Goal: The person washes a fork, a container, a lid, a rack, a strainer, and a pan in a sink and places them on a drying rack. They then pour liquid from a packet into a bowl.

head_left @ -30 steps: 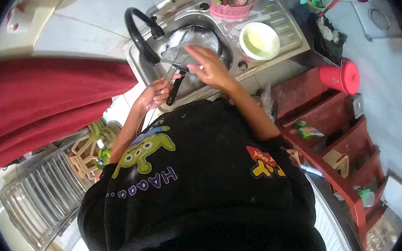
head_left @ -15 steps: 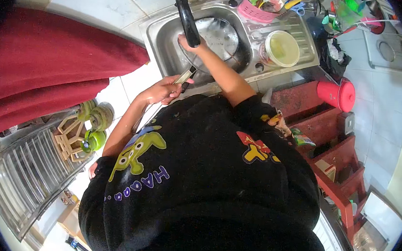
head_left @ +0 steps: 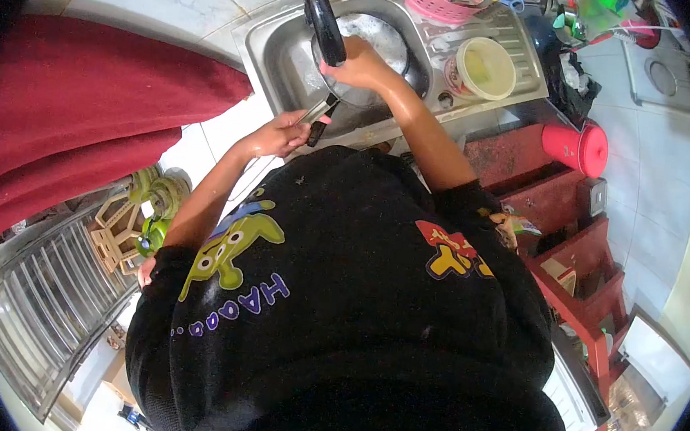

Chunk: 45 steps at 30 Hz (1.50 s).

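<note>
By the near edge of the stainless-steel sink (head_left: 253, 48): left hand (head_left: 276, 136), its grip wrapped around a narrow silver handle (head_left: 318, 112).
Right hand (head_left: 364, 64): over the basin (head_left: 283, 64), partly behind the curved black faucet (head_left: 320, 12); I cannot tell its grip.
Pan (head_left: 377, 34): round, dark-rimmed, sudsy, in the basin.
Drainboard (head_left: 526, 52): round white tub (head_left: 491, 66).

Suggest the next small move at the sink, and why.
Probably turn the long-handled utensil slightly: the left hand grips its near end, and the right hand, partly behind the black faucet, seems to be at its far end, so turning could expose another side.
</note>
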{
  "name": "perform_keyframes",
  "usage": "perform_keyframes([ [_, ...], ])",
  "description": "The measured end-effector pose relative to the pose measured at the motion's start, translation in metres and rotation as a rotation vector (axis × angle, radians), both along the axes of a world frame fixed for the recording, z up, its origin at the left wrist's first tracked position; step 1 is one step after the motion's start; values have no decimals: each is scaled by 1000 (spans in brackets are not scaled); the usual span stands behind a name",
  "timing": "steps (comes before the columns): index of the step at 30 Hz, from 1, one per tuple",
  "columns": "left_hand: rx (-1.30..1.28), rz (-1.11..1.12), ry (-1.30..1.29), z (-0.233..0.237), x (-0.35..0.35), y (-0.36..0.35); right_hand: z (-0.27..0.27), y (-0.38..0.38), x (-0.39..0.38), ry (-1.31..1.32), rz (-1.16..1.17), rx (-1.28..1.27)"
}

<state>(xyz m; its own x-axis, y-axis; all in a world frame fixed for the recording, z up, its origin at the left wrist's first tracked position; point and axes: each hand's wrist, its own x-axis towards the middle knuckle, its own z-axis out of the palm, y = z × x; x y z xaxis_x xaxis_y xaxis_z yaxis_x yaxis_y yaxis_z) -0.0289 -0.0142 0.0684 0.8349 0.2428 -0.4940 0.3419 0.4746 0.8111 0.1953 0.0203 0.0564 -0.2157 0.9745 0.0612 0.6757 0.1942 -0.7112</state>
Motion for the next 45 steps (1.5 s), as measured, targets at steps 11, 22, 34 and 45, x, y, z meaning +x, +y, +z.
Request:
perform_keyframes([
  [11,-39,-153,51,5,-18,11,-45,61,-32,107,149,-66],
  [22,81,76,6,18,-46,2,-46,-9,-31,343,-99,313],
  [34,90,182,24,-4,-39,-14,-54,-32,-73,74,-392,417],
  [45,34,174,-22,1,-39,-11,-92,0,-48,385,-578,72],
])
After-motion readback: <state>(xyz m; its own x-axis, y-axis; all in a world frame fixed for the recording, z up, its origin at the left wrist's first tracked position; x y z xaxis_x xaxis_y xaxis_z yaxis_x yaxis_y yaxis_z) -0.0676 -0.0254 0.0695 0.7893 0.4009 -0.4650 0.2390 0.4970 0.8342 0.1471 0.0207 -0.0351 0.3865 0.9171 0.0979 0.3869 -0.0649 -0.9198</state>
